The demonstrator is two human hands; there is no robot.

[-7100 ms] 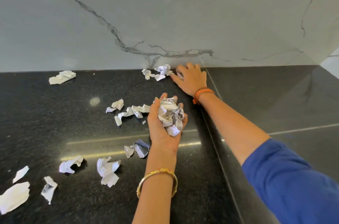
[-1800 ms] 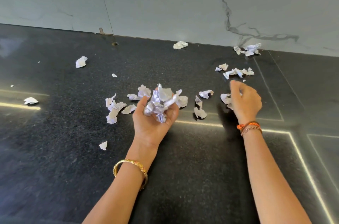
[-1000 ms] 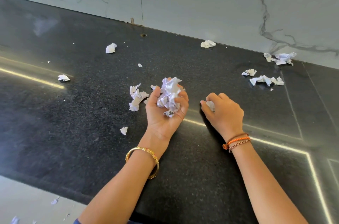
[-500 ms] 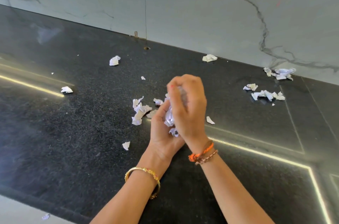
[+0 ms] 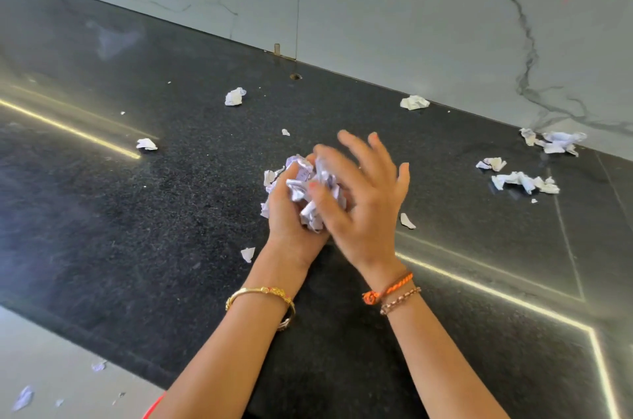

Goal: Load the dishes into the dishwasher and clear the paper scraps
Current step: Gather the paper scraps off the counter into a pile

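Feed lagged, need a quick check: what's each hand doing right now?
Left hand: curled round a wad of crumpled white paper scraps, holding it.
Right hand: open, fingers spread, beside the wad, gripping nothing visible.

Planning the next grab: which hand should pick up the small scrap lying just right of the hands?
Right. The right hand has spread fingers and lies nearest the small scrap; the left hand grips the crumpled wad.
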